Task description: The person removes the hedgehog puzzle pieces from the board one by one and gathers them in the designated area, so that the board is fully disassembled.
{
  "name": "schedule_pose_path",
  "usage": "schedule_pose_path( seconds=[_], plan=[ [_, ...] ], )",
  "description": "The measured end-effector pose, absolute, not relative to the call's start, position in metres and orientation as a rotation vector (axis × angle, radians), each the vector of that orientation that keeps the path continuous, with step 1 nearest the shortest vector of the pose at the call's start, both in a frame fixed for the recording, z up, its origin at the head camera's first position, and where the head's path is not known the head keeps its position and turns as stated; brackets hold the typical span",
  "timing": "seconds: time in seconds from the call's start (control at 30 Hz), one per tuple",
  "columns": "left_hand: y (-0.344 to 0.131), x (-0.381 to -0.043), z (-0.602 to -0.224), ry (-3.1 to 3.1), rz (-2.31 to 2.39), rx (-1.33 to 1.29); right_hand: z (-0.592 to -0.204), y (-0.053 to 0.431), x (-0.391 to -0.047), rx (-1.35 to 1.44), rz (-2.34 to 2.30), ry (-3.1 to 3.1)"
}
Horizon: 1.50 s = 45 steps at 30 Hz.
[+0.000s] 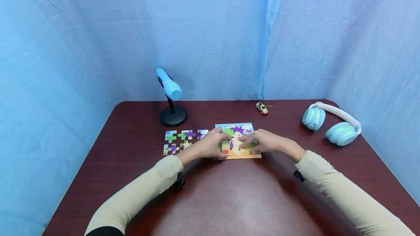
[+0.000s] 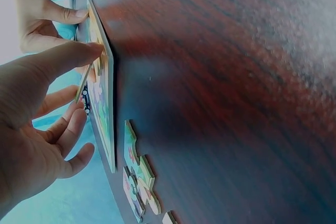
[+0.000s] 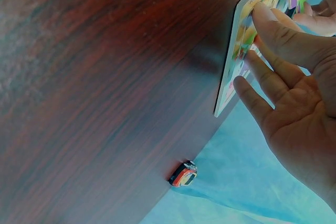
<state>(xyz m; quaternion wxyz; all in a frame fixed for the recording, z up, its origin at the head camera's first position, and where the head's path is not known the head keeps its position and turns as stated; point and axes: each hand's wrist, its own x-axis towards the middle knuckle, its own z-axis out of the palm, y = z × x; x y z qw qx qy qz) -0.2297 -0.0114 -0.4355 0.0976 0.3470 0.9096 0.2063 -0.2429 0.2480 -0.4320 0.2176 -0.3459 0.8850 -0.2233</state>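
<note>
While my left hand (image 1: 210, 145) pinches a thin, tilted puzzle piece (image 2: 83, 84) between thumb and fingers, my right hand (image 1: 269, 142) spreads its relaxed fingers, gripping nothing. Under both, I see the puzzle board (image 1: 241, 157) lying flat at mid-frame on the tabletop (image 1: 210, 199). Loose pieces (image 1: 170, 135) sit just left of it; farther out are a microphone (image 1: 172, 90) left of centre, a toy car (image 1: 261, 108) beyond the board and headphones (image 1: 342, 134) at right.

Multicoloured puzzle board (image 1: 233, 124), pale-blue microphone (image 1: 172, 90), dark-red wood-grain table (image 1: 210, 199)
</note>
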Motion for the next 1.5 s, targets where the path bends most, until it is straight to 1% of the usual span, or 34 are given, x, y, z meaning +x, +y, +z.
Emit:
schedule_pose_path(
  seconds=[0.27, 0.53, 1.07, 1.5],
  plan=[
    [-0.015, -0.229, -0.439, 2.732, 0.547, 1.026, -0.434, 0.249, -0.244, -0.950, -0.621, 2.450],
    [-0.034, -0.226, -0.439, 2.722, 0.569, 1.023, -0.434, 0.250, -0.244, -0.951, -0.605, 2.456],
    [-0.097, -0.214, -0.433, 2.716, 0.540, 1.049, -0.434, 0.250, -0.243, -0.930, -0.623, 2.447],
    [-0.146, -0.200, -0.425, 2.730, 0.479, 1.135, -0.434, 0.248, -0.245, -0.944, -0.625, 2.447]
  ],
)
